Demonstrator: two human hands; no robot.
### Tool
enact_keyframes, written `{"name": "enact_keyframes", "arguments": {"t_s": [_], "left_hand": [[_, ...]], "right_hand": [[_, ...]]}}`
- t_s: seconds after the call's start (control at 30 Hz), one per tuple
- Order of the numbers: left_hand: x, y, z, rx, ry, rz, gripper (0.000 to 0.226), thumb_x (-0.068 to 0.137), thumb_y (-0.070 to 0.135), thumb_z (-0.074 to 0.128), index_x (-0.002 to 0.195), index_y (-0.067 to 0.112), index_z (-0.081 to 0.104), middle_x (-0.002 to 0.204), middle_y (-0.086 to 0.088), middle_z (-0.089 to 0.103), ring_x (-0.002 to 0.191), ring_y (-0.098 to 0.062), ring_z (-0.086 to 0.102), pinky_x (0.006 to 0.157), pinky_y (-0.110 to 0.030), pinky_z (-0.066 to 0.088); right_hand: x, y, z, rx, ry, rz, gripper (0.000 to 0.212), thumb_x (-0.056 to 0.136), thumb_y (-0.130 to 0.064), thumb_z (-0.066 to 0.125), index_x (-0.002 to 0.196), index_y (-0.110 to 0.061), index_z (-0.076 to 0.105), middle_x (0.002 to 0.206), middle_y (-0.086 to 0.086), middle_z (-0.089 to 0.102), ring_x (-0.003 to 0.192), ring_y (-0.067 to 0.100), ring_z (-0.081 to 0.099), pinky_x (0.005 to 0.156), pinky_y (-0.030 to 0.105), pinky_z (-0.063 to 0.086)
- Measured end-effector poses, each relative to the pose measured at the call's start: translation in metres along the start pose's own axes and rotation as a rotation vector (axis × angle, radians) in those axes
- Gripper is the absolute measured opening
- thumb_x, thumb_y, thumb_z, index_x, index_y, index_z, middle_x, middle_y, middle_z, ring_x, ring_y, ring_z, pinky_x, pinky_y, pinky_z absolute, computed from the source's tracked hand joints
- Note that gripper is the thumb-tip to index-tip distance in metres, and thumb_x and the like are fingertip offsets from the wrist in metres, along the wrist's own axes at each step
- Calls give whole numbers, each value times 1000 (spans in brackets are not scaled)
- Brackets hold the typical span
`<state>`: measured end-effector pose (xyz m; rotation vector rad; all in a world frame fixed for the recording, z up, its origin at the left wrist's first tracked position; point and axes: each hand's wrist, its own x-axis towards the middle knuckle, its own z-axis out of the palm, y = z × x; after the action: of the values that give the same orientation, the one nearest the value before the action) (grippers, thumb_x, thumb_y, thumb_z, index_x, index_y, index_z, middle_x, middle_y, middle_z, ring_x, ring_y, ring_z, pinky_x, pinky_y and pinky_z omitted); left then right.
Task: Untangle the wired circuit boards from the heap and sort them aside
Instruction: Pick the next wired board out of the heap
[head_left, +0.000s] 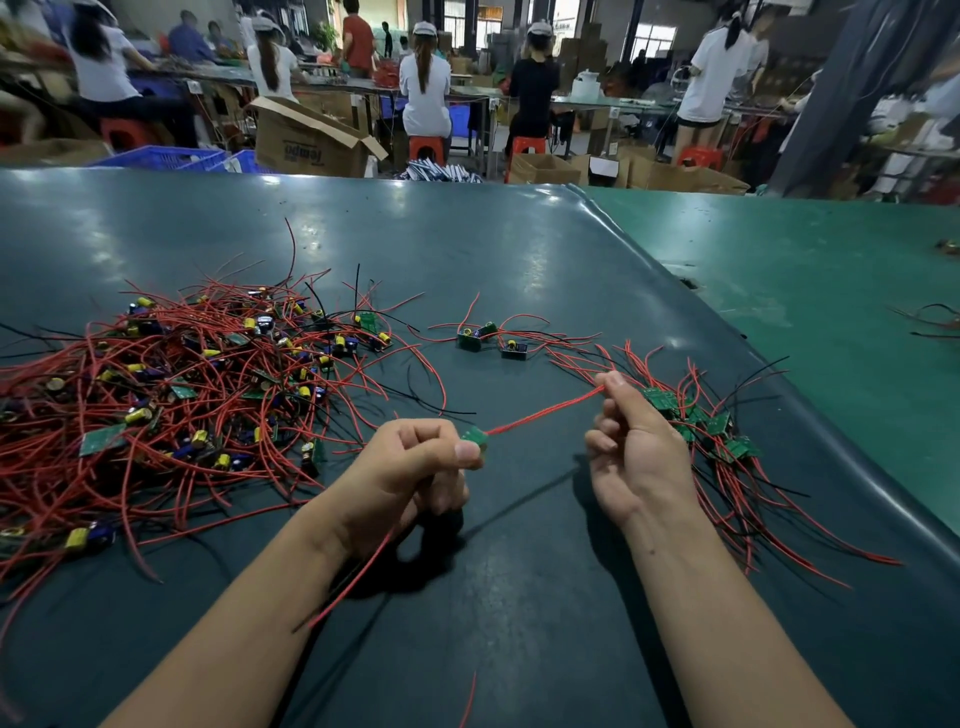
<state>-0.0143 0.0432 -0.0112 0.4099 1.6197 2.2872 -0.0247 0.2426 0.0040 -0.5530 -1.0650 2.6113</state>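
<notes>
Left grip: the left hand (415, 457) is curled shut, pinching a small green circuit board (475, 437) between thumb and fingers; another red lead trails out below the fist
Right grip: the right hand (636, 441) pinches the red wire (545, 411) that runs from that board, drawn fairly straight between the two grips
Heap: the tangled heap (182, 395) lies on the table (519, 270) just outside the left grip
Sorted pile: freed boards (711, 426) lie just beyond the right grip; three loose boards (491, 340) sit farther out, between both
Handling: light board, limp springy leads that likely snag; solder joints look fragile
Where to hold: judged best by the board's edges, sliding along the wire, not tugging the joint
</notes>
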Motion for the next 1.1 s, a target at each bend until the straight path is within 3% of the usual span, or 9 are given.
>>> {"name": "enact_keyframes", "arguments": {"t_s": [0.1, 0.23, 0.33, 0.43, 0.53, 0.63, 0.73, 0.9, 1.1], "left_hand": [[2, 5, -3, -122, 137, 52, 10, 62, 16, 73, 64, 10, 65, 40, 2, 40, 37, -11, 38, 50, -23, 44], [5, 7, -2, -146, 256, 54, 20, 74, 20, 70, 86, 5, 66, 45, 2, 42, 39, -12, 40, 50, -22, 43], [3, 4, 2, -35, 233, 8, 18, 72, 25, 70, 81, 10, 74, 44, 0, 45, 37, -10, 39, 41, -17, 37], [-1, 2, 3, 172, 177, -53, 27, 64, 36, 78, 78, 13, 77, 45, -3, 52, 34, -9, 40, 35, -14, 28], [-2, 1, 6, 217, 183, -38, 33, 61, 38, 79, 81, 12, 78, 49, -7, 58, 35, -10, 45, 37, -14, 34], [-2, 0, 7, 154, 221, -30, 34, 61, 34, 81, 83, 8, 76, 57, -12, 64, 39, -11, 50, 40, -15, 40], [-2, 0, 6, 217, 201, -28, 20, 70, 30, 78, 74, 10, 75, 59, -12, 65, 39, -11, 49, 40, -15, 39], [-3, 2, 4, 173, 176, -14, 27, 65, 37, 79, 75, 12, 76, 60, -11, 65, 46, -13, 52, 46, -17, 43], [-7, 13, -10, 302, 240, 26, 22, 69, 34, 76, 73, 12, 75, 53, -7, 61, 44, -12, 43, 46, -20, 33]], "right_hand": [[1, -3, -2, 19, 22, -40, 13, 93, -12, 63, 81, -9, 67, 60, -4, 51, 40, 1, 39, 34, 13, 27], [-17, 16, 6, -409, -255, 32, 23, 89, -30, 65, 81, -8, 69, 56, -4, 51, 40, 4, 39, 34, 15, 26], [-29, 26, 10, -644, -504, 129, 35, 74, -46, 68, 81, -12, 73, 61, -3, 56, 42, 6, 43, 35, 15, 28], [-31, 25, 8, -607, -596, 165, 32, 72, -43, 70, 76, -11, 67, 62, -2, 56, 42, 7, 43, 34, 15, 28], [-30, 24, 8, -580, -549, 115, 25, 79, -25, 71, 88, -1, 68, 56, -3, 54, 41, 6, 40, 33, 15, 26], [-27, 22, 8, -530, -477, 43, 11, 85, -13, 70, 79, -4, 68, 58, 1, 56, 41, 6, 40, 33, 15, 25], [-26, 22, 6, -539, -487, 38, 12, 87, -13, 69, 76, -7, 67, 60, 2, 58, 42, 8, 44, 34, 16, 28], [-28, 21, 6, -646, -520, -49, 10, 85, -16, 72, 79, -8, 69, 58, 4, 59, 42, 11, 47, 33, 18, 33], [-21, 5, 6, -386, -163, -436, 17, 89, -8, 68, 73, -10, 66, 59, 1, 64, 39, 9, 47, 33, 19, 38]]}}
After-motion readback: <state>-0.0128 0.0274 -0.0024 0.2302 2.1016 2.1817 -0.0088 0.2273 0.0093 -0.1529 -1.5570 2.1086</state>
